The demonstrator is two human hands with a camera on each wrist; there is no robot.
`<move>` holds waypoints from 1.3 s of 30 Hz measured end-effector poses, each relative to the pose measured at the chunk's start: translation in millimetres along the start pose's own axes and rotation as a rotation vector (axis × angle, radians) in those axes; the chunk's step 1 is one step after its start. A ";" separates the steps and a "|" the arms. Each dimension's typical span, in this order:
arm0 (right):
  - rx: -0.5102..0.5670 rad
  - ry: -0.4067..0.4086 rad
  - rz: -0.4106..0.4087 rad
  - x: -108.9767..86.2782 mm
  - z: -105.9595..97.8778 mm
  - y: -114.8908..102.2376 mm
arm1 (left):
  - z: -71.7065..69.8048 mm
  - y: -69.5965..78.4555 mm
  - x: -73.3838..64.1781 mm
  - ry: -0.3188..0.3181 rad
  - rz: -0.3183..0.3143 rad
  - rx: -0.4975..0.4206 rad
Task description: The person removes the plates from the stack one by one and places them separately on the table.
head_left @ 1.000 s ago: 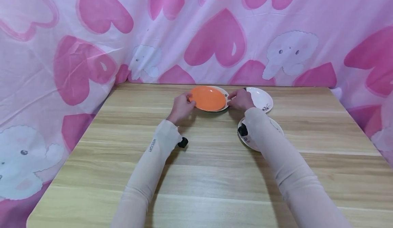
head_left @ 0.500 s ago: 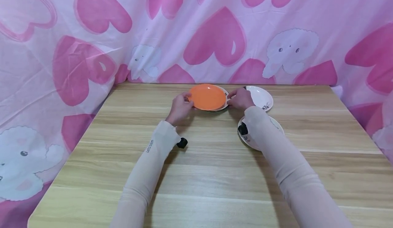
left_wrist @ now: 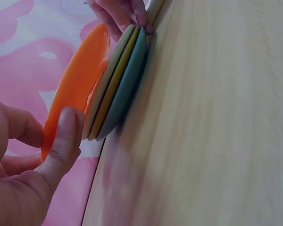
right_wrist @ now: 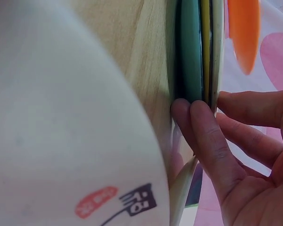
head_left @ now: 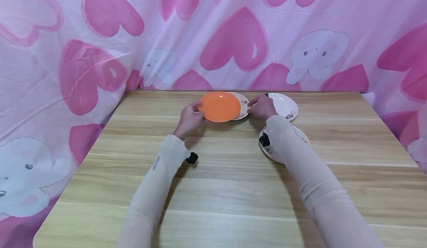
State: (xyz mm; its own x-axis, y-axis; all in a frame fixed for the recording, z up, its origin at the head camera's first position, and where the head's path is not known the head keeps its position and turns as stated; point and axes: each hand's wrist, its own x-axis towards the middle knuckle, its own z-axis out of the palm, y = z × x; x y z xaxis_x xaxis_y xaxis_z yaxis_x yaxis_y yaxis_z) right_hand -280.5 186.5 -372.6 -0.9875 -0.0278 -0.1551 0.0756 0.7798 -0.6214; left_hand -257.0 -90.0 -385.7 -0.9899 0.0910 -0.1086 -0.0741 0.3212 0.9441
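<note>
My left hand (head_left: 189,118) pinches an orange plate (head_left: 220,107) by its left rim, thumb on one face and fingers on the other. The plate is raised and tilted, overlapping a stack in the head view. In the left wrist view a gap shows between it and the stack's cream plate (left_wrist: 105,84), under which lie a yellow plate (left_wrist: 114,87) and a teal plate (left_wrist: 127,89). On the stack's right side, my right hand (head_left: 262,108) grips the rim, with fingertips (right_wrist: 200,110) at the teal plate's edge and another finger by the cream one.
A white plate (head_left: 285,107) with a dark floral print lies just right of the right hand. Nearer, another patterned plate (head_left: 271,153) is partly covered by the right sleeve. The wooden table (head_left: 213,199) ends at a pink heart-print curtain (head_left: 233,44).
The left hand has drawn the orange plate leftward, showing more of the cream plate beneath. The right hand has stayed at the stack's rim.
</note>
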 end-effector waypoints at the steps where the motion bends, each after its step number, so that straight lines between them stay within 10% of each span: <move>1: 0.001 0.002 0.000 0.2 0.1 0.0 | -2.1 -1.2 -1.0 0.000 -0.004 0.000; 39: 0.044 0.002 0.024 -0.4 0.4 0.1 | -42.6 -11.5 -10.0 0.039 -0.043 -0.023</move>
State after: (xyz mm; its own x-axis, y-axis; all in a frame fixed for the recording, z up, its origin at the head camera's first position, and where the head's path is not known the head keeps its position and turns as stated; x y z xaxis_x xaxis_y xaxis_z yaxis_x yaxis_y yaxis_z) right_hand -280.1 186.3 -372.9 -0.9856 -0.0081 -0.1690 0.1054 0.7519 -0.6508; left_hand -251.4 -134.8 -382.2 -0.9897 0.0403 -0.1375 -0.1191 0.3022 0.9458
